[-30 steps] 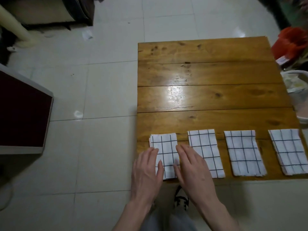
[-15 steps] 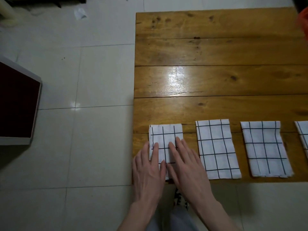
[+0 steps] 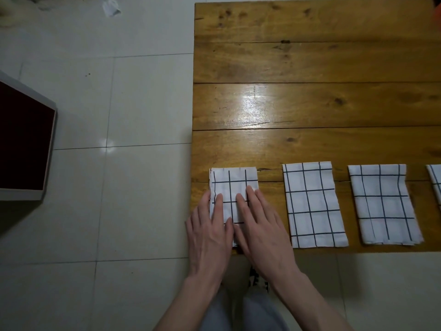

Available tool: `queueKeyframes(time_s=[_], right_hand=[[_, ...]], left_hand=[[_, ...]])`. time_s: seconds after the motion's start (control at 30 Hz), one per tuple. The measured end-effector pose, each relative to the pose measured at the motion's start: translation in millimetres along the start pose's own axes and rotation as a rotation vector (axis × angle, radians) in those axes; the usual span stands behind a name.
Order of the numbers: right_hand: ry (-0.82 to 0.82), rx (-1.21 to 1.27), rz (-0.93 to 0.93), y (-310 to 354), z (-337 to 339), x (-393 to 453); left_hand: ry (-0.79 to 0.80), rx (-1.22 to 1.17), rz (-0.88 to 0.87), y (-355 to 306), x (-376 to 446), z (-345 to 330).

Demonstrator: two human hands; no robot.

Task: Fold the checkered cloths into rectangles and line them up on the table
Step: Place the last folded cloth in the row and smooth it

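Note:
Folded white cloths with black check lines lie in a row along the near edge of the wooden table (image 3: 310,68). The leftmost folded cloth (image 3: 233,180) sits at the table's near left corner. My left hand (image 3: 210,230) and my right hand (image 3: 260,225) lie flat side by side on its near half, fingers straight, pressing it down. To the right lie a second folded cloth (image 3: 312,204) and a third folded cloth (image 3: 384,204). A fourth cloth (image 3: 435,182) shows only its left edge at the frame's right border.
Pale tiled floor (image 3: 119,91) spreads to the left of the table. A dark red panel with a white frame (image 3: 21,144) stands at the far left. A scrap of white paper (image 3: 111,7) lies on the floor at the top. My legs and a shoe show below the table edge.
Both hands slid slightly forward over the leftmost cloth and stay flat on it. The view shifted left and down, pushing the fourth cloth mostly out of frame.

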State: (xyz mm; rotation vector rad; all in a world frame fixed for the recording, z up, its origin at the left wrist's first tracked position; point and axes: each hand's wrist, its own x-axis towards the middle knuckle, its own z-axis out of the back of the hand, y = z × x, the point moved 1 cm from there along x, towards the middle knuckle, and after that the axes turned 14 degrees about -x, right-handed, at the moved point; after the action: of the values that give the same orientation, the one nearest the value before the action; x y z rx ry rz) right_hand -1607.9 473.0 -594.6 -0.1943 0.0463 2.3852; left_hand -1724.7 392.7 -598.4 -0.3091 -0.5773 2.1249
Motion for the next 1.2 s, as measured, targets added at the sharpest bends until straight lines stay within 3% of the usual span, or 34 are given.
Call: queueKeyframes(time_s=[0.37,0.57,0.9,1.2], right_hand=[[-0.010,0.073,-0.009,-6.2,3.2,-4.9],[-0.096,0.127,-0.098,-19.8,19.9,-13.1],[-0.106,0.104,-0.267,-110.5,24.0,-26.0],[-0.029,0.083,-0.154,-171.1,3.7,-31.7]], left_hand=[[0.030,0.012,0.027,-2.5,-3.4,4.6],[0.027,0.021,0.034,-14.6,-0.4,10.0],[0.055,-0.143,-0.134,-80.2,19.0,-11.0],[0.136,-0.084,-0.162,-138.0,10.2,-59.5]])
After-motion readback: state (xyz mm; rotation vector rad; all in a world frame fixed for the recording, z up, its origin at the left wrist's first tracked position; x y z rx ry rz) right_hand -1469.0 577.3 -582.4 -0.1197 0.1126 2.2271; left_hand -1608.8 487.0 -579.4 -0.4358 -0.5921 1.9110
